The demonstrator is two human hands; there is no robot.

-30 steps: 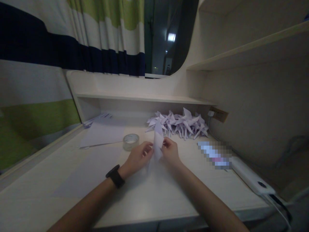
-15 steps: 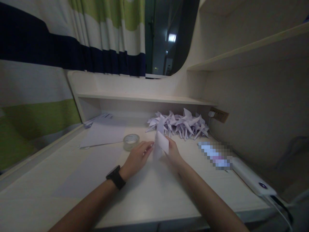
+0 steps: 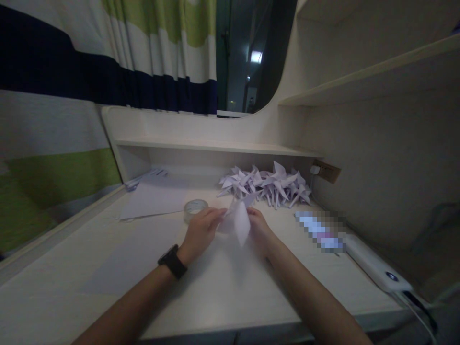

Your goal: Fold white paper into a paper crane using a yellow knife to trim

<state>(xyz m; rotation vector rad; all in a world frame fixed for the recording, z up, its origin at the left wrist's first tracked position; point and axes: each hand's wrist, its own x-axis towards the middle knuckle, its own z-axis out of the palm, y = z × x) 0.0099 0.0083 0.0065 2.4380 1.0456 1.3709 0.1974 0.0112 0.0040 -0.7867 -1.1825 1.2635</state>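
- Desk, pale and broad, fills the foreground as we work over it with two bare hands.
- Curtain, banded in green, white and navy, hangs at our upper left.
- White sheets lie flat at our left, with a paper stack farther back.
- Paper pinwheels crowd together under the low shelf, beyond our hands.
- Power strip rests along the right side of the desk.
- Right hand, ours, grasps the piece from its right side, fingertips partly hidden by it.
- Left hand, ours, pinches the left edge between thumb and fingers.
- Folded paper, pointed and white, is held between our hands, just in front of the pinwheels. We judge it very light, springy at the creases, soft across the flaps and easily crushed or torn; a gentle pinch at the layered folds or edges suits it better than pressure on the open points.
- Tape roll, clear, sits just beyond our left hand.
- Watch, black, circles our left wrist.
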